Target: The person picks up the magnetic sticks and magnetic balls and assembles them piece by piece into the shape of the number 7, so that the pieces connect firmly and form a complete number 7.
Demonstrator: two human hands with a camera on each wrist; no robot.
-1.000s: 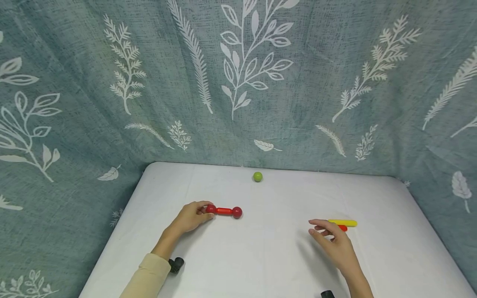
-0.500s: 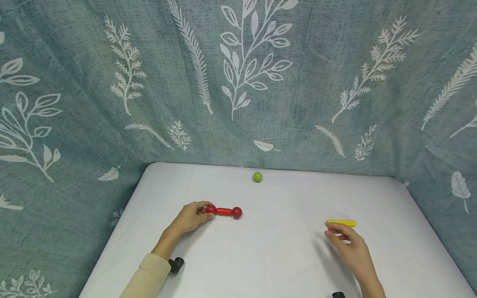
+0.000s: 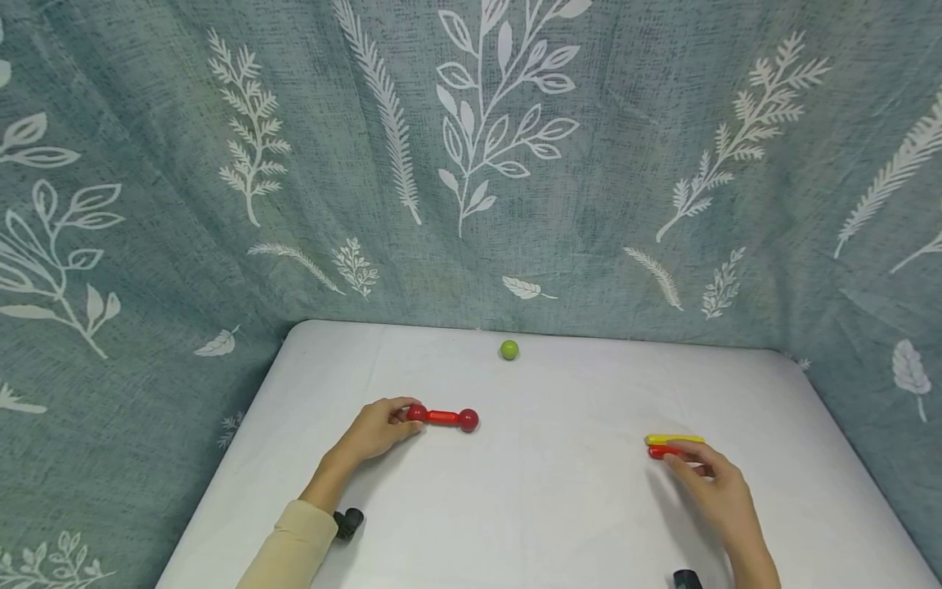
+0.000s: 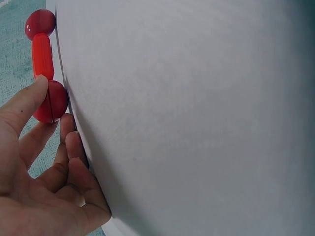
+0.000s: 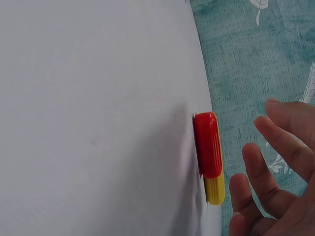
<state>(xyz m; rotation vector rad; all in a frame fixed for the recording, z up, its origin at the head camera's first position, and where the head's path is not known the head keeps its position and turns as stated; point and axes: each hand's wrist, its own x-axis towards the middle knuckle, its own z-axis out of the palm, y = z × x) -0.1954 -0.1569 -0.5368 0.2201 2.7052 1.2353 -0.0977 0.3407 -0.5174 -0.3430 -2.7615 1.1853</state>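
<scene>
Watching remotely, I see the left hand (image 3: pixel 378 431) pinching a red dumbbell (image 3: pixel 443 418) on the table (image 3: pixel 545 491); only the right-wrist view shows the relaxed right hand (image 3: pixel 717 493) clear of the red stick (image 5: pixel 208 145).

You wear a lt beige sleeve (image 3: pixel 289 546), L side, w/ a plain cuff (image 3: pixel 315 519); blk cylindrical unit (image 3: pixel 354 519) next to it. Similar blk pc (image 3: pixel 688 579), R side. L hand (image 3: pixel 379 431) & R hand (image 3: pixel 717 489): bare.

Red dumbbell (image 3: pixel 442 418), ends darker, lies crosswise, left of centre. Red stick (image 3: pixel 662 451), part hidden, lies just nearside of yellow stick (image 3: pixel 666 440), roughly parallel, at right.
</scene>
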